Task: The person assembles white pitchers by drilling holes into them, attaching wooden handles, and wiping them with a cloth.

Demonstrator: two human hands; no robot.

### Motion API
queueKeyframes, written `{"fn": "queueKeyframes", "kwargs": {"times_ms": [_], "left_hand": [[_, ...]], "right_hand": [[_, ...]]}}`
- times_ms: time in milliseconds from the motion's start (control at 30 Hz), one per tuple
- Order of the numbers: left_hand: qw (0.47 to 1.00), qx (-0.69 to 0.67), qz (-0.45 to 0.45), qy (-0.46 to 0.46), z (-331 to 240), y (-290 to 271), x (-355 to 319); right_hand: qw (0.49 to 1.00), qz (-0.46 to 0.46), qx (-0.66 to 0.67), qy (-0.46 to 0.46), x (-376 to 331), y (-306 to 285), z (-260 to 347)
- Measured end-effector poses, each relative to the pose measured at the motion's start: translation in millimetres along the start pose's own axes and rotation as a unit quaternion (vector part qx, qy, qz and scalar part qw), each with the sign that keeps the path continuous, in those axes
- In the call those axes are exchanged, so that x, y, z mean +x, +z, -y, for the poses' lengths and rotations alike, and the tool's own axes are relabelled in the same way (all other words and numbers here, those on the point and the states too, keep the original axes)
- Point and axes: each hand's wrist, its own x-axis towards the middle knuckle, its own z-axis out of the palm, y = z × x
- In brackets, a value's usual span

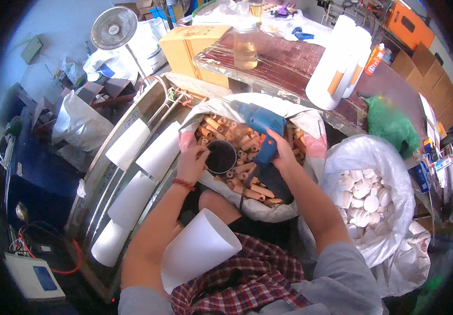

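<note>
My right hand is wrapped round the grip of a blue power drill, whose front end points to the upper left over an open sack. At the left rim of a round container with dark contents, my left hand has its fingers pinched together. What they hold, if anything, is too small to make out. The container sits among many short brown tubes that fill the white sack. Across my lap lies a white hollow cylinder, its open end toward the right.
Several white cylinders lie on a long slanted frame to the left. A white bag of pale discs stands at the right. Beyond the sack, a worn table carries a jar and white cylinders. A fan stands far left.
</note>
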Motion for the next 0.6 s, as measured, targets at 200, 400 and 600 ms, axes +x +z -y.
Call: {"fn": "queueKeyframes", "kwargs": {"times_ms": [200,400,600], "left_hand": [[0.971,-0.181,-0.008,-0.155,6,-91,-89],[0.919,-0.296,-0.140,-0.218,78,-158,-196],[0.942,-0.242,-0.112,-0.206,110,-170,-254]], "right_hand": [[0.995,0.051,-0.077,0.022,-115,0,29],[0.971,0.098,-0.166,0.141,-185,11,-27],[0.937,0.124,-0.211,0.248,-198,-16,-91]]}}
